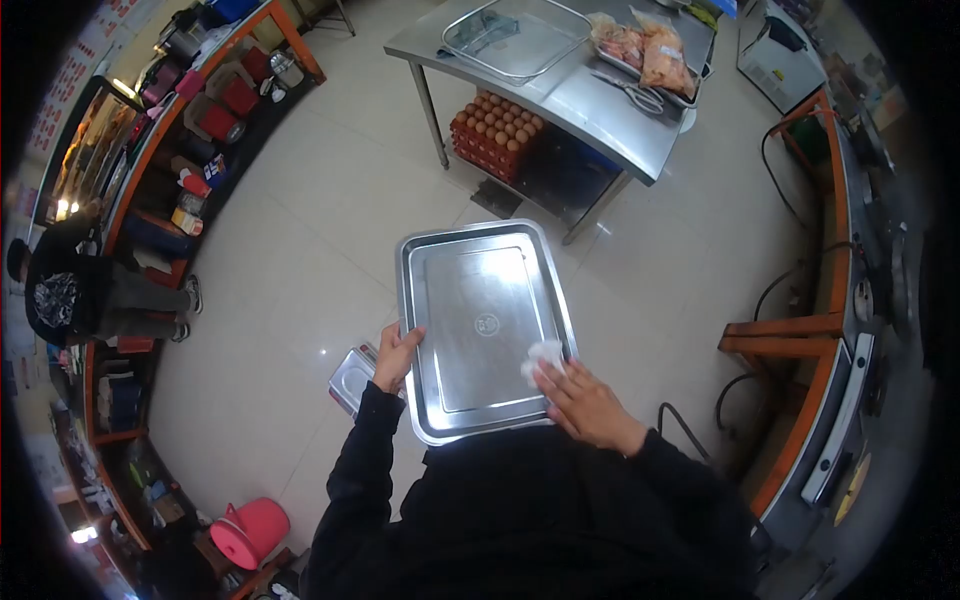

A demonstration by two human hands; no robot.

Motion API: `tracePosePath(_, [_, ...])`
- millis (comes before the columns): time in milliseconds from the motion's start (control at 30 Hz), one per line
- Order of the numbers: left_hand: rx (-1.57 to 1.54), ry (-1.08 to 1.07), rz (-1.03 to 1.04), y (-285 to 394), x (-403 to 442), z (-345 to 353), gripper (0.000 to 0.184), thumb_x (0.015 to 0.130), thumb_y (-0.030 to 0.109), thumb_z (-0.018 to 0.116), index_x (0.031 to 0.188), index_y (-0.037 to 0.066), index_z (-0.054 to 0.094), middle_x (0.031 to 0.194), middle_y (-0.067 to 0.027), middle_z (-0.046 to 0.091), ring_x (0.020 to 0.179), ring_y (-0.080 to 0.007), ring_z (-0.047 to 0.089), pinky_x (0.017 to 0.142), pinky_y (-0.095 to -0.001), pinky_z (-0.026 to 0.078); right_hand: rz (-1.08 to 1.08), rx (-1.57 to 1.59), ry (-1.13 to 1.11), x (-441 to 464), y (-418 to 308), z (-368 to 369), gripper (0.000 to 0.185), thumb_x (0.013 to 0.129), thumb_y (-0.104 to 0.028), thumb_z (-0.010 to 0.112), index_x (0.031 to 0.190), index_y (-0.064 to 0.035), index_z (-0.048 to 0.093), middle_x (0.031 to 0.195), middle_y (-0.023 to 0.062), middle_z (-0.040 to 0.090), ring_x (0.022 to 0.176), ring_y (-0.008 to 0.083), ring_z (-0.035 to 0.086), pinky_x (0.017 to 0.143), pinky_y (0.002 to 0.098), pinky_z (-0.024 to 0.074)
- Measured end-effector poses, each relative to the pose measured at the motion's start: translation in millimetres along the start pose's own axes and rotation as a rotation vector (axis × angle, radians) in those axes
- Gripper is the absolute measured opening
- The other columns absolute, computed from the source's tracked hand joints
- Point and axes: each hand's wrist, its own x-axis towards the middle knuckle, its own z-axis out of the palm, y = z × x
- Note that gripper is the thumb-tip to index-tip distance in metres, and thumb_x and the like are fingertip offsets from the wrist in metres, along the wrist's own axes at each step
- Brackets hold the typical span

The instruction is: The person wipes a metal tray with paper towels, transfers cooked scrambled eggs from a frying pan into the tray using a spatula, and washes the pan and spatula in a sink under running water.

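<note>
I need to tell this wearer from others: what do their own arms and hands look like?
The left hand and right hand are bare, without gloves. The left sleeve and right sleeve are long and black, with no markings visible.

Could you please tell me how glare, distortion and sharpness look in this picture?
In the head view, bright glare whitens the far part of the tray; in the head view, the right-side orange frame bows and corners go black; there too, the left hand looks reasonably sharp.

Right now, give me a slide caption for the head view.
Left hand grips metal tray; right hand holds white wad near its rim.
</note>
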Motion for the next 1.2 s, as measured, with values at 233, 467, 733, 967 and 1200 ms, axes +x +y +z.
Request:
tracePosePath(233, [0.024, -0.115, -0.01, 34, 16, 30, 0.017, 0.09, 0.011, 0.054, 0.098, -0.003, 0.059, 0.084, -0.0045, 0.064, 0.068, -0.0088, 0.058, 0.063, -0.0245, 0.048, -0.155, 0.214, -0.147, -10, 23, -1, 0.047, 0.097, -0.029, 0.034, 0.141, -0.0143, 0.033, 0.147, 0.005, 0.032, 0.133, 0.0297, 0.032, 0.114, 0.0476, 0.0136])
tracePosePath(467, [0.138, -0.231, 0.022, 58, 31, 53, 0.018, 0.091, 0.008, 0.053, 0.105, -0.003, 0.056, 0.09, -0.0031, 0.063, 0.076, -0.0076, 0.057, 0.069, -0.0242, 0.048, -0.43, -0.042, -0.04, 55, 54, 5, 0.046, 0.098, -0.034, 0.03, 0.14, -0.0157, 0.037, 0.145, 0.0043, 0.035, 0.137, 0.0258, 0.026, 0.112, 0.056, 0.0032])
tracePosePath(733, [0.105, -0.191, 0.115, 53, 14, 80, 0.023, 0.09, 0.005, 0.052, 0.111, -0.004, 0.053, 0.094, -0.0014, 0.059, 0.082, -0.0064, 0.051, 0.074, -0.0239, 0.044, 0.07, -0.267, 0.354, 126, 136, -18, 0.046, 0.093, -0.03, 0.04, 0.134, -0.0082, 0.042, 0.141, 0.0074, 0.04, 0.135, 0.0291, 0.03, 0.11, 0.0581, 0.0077])
tracePosePath(967, [0.123, -0.099, 0.081, 36, 2, 79, 0.019, 0.088, 0.004, 0.051, 0.105, -0.003, 0.056, 0.088, -0.0015, 0.06, 0.073, -0.0072, 0.053, 0.068, -0.0223, 0.045, 0.249, -0.187, 0.266, 43, 102, -2, 0.062, 0.089, -0.034, 0.047, 0.136, 0.0034, 0.035, 0.14, 0.0172, 0.038, 0.136, 0.0356, 0.023, 0.111, 0.0524, 0.0122])
tracePosePath(1200, [0.02, -0.04, 0.06, 25, 2, 92, 0.022, 0.089, 0.014, 0.056, 0.103, -0.003, 0.057, 0.088, -0.0041, 0.062, 0.074, -0.0084, 0.058, 0.067, -0.0246, 0.048, -0.011, 0.082, -0.123, -52, 59, -19, 0.052, 0.097, -0.032, 0.036, 0.141, -0.0048, 0.031, 0.149, 0.0137, 0.025, 0.137, 0.0371, 0.021, 0.112, 0.0529, 0.0108])
